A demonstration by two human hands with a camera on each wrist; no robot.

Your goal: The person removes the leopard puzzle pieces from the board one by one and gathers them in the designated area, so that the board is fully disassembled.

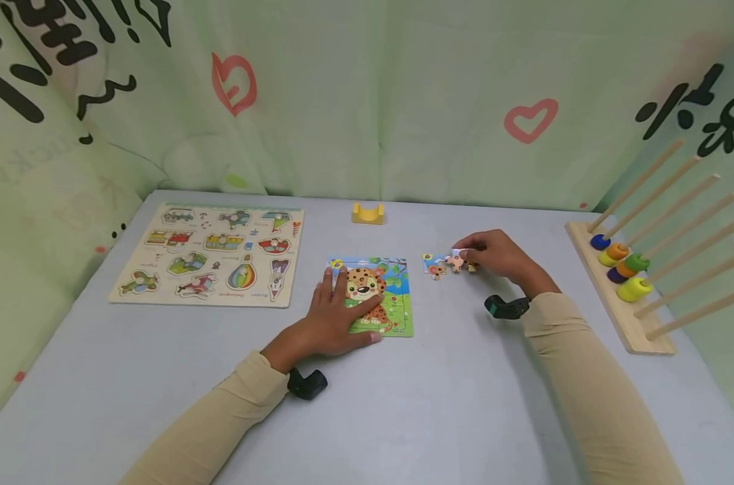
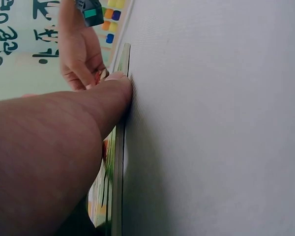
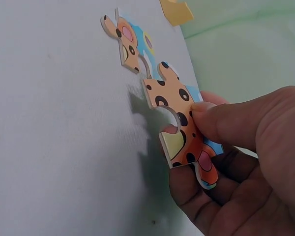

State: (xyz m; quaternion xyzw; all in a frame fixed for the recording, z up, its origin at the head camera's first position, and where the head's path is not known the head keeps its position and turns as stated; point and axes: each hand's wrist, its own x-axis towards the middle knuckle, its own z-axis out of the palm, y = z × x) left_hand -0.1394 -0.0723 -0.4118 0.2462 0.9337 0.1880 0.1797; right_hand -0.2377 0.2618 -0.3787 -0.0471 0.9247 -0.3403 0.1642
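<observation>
My left hand (image 1: 327, 323) rests spread over the left side of a square leopard jigsaw board (image 1: 398, 311), fingers extended and thumb along its lower edge. In the left wrist view the thumb (image 2: 113, 96) lies on the board's edge. To the right, my right hand (image 1: 499, 256) pinches an orange, black-spotted puzzle piece (image 3: 174, 115) between thumb and fingers, tilted up from the table. Beside it lies another loose piece (image 1: 433, 265) with part of an ear, an eye and blue background. The piece's far side is hidden behind my thumb.
A wooden inset puzzle (image 1: 134, 259) with vehicle pictures lies at the left. A yellow U-shaped block (image 1: 367, 215) stands near the back edge. On the right is a wooden rod rack (image 1: 612, 303) with colored rings (image 1: 635, 289). A printed curtain (image 1: 379, 101) hangs behind the table.
</observation>
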